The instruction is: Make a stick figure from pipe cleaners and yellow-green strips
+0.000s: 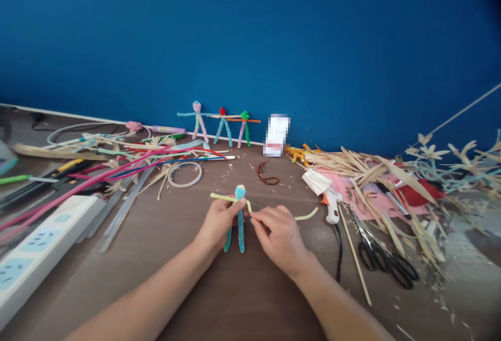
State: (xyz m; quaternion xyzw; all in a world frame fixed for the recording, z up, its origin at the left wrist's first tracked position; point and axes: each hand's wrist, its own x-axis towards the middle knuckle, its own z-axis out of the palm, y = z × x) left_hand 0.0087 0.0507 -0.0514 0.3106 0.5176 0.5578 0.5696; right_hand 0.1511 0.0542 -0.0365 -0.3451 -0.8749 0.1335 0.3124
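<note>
My left hand [224,217] grips a pipe-cleaner doll [240,226] upright at its chest, thumb in front. The doll has a light blue head with a pale top, one blue leg and one green leg. A pale yellow pipe cleaner [221,197] forms its arm on the left and bends down on the right. My right hand [279,231] pinches that bent yellow piece between thumb and index finger. Beyond the right hand, a pale yellow-green length [309,215] sticks out over the table; whether it joins the pinched piece is hidden.
Three pipe-cleaner dolls [223,127] lean on the blue wall. A white power strip [50,242] and pipe cleaners [129,166] lie left. To the right are a glue gun [332,205], scissors [376,255], a thin stick [355,257] and dried husks [368,174]. A bead bracelet [268,178] lies ahead.
</note>
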